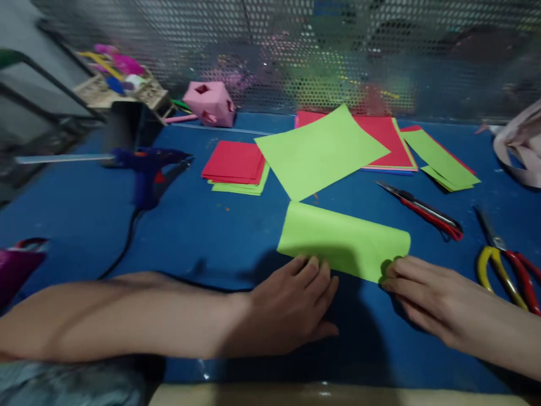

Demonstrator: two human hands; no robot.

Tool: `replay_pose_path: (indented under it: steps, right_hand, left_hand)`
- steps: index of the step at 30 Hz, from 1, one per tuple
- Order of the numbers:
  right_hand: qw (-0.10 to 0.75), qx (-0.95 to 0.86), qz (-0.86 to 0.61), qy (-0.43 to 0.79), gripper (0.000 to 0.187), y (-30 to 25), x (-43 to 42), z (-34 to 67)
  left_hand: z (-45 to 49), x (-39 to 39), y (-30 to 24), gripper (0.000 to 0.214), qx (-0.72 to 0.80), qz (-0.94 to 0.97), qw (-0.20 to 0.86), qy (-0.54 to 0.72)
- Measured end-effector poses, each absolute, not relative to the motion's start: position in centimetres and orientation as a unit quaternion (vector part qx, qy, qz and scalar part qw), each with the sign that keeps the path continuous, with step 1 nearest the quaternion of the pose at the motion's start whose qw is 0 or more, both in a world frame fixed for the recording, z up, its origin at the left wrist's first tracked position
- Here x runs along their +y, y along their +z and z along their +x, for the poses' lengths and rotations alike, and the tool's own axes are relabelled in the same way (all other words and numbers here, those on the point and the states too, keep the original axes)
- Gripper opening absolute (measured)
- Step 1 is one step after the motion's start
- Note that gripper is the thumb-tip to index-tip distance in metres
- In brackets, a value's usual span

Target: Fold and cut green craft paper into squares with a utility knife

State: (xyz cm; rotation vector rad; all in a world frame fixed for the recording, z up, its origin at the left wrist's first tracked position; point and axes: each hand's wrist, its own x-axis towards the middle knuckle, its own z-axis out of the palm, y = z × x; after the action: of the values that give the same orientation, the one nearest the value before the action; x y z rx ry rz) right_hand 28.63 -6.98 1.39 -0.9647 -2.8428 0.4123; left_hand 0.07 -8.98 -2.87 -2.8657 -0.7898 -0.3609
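A light green sheet of paper (346, 237) lies folded over in front of me, its fold rounded along the far side. My left hand (296, 301) is at its near edge, fingertips resting there slightly bent and the thumb sticking out apart. At the near right corner, my right hand (426, 293) has its fingers closed on the paper; its thumb is mostly hidden. Just beyond lies a flat green sheet (321, 155). To the right of the folded sheet are a red utility knife (426, 211) and scissors (502, 254) with yellow and red handles.
A blue glue gun (146, 172) with its cord is on the left of the blue table (190, 231). Red and green paper squares (234, 163), stacked red sheets (380, 132) and green strips (443, 155) lie farther back. A pink paper polyhedron (210, 104) stands by the perforated metal panel (270, 56).
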Motion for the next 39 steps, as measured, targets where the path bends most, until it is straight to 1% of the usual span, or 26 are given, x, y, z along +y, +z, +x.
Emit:
replay_pose_path:
  steps: [5, 10, 12, 14, 17, 20, 25, 28, 31, 33, 39]
  right_hand:
    - [0.075, -0.955, -0.281, 0.057, 0.035, 0.7, -6.2, 27.8]
    - [0.107, -0.958, -0.265, 0.011, 0.035, 0.5, -5.7, 27.1]
    - [0.118, -0.958, -0.260, 0.008, 0.035, 0.6, -5.6, 27.0]
    - [0.116, -0.958, -0.260, 0.018, 0.036, 0.7, -5.5, 27.1]
    - [0.106, -0.959, -0.259, 0.038, 0.036, 0.8, -5.4, 27.2]
    - [0.103, -0.959, -0.262, 0.043, 0.035, 0.9, -5.3, 27.3]
    - [0.108, -0.959, -0.258, 0.049, 0.037, 1.0, -5.3, 27.2]
    - [0.110, -0.960, -0.252, 0.056, 0.036, 1.0, -5.2, 27.1]
    - [0.106, -0.958, -0.255, 0.074, 0.034, 0.9, -5.2, 27.2]
    - [0.102, -0.956, -0.262, 0.089, 0.033, 0.8, -5.2, 27.4]
    - [0.092, -0.953, -0.272, 0.103, 0.033, 0.7, -5.3, 27.8]
  left_hand:
    - [-0.1, -9.2, -2.4, 0.058, -0.253, -0.958, 0.080, -0.106]
    - [-0.3, -8.9, -2.2, 0.055, -0.245, -0.961, 0.069, -0.111]
    - [-0.5, -8.4, -1.7, 0.044, -0.253, -0.960, 0.065, -0.102]
    - [-0.8, -7.5, -0.7, 0.026, -0.270, -0.959, 0.058, -0.068]
    - [-1.8, -5.8, 1.0, 0.017, -0.313, -0.949, 0.025, 0.000]
    - [-3.2, -3.9, 2.1, 0.016, -0.380, -0.923, -0.002, 0.058]
    - [-4.7, -1.7, 3.1, 0.010, -0.418, -0.899, -0.101, 0.084]
    - [-4.7, -0.8, 3.6, 0.001, -0.436, -0.881, -0.172, 0.070]
    - [-4.5, -0.2, 3.8, 0.011, -0.444, -0.863, -0.236, 0.053]
    - [-4.3, 0.1, 3.7, 0.014, -0.449, -0.851, -0.267, 0.050]
    - [-4.3, 0.3, 3.2, 0.016, -0.450, -0.842, -0.294, 0.049]
